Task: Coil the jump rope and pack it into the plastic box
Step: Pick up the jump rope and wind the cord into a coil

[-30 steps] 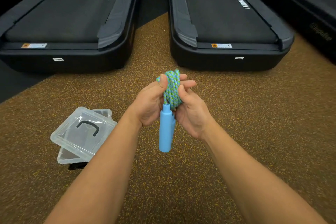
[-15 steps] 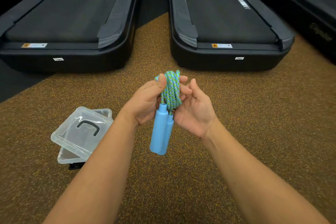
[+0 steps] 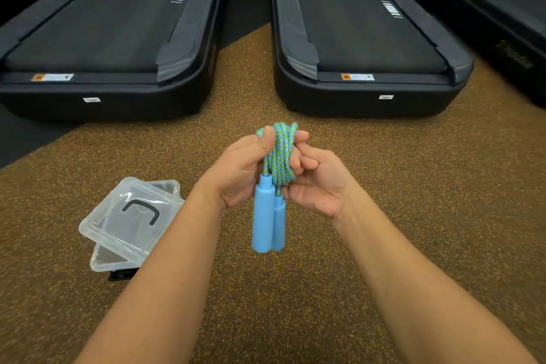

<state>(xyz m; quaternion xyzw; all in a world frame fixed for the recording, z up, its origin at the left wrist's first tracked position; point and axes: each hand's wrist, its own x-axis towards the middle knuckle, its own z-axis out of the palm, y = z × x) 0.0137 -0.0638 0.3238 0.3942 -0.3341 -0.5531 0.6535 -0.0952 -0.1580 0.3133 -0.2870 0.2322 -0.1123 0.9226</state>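
The jump rope (image 3: 280, 154) is a blue-green braided cord wound into a tight bundle, with two light blue handles (image 3: 267, 216) hanging side by side below it. My left hand (image 3: 240, 168) grips the bundle, thumb pressed on its top. My right hand (image 3: 317, 179) cups the bundle from the right, fingers curled against the cord. The clear plastic box (image 3: 103, 260) lies on the floor at lower left, beside my left forearm. Its clear lid (image 3: 130, 213), with a dark handle, rests skewed on top of it.
Speckled brown rubber floor (image 3: 413, 186) spreads all around. Two black treadmills (image 3: 112, 38) (image 3: 363, 38) stand side by side ahead, a third (image 3: 496, 9) at the far right. A strip of floor runs between the first two.
The second blue handle has come down beside the first, so both hang together. My right hand opened briefly, then curled back onto the cord bundle.
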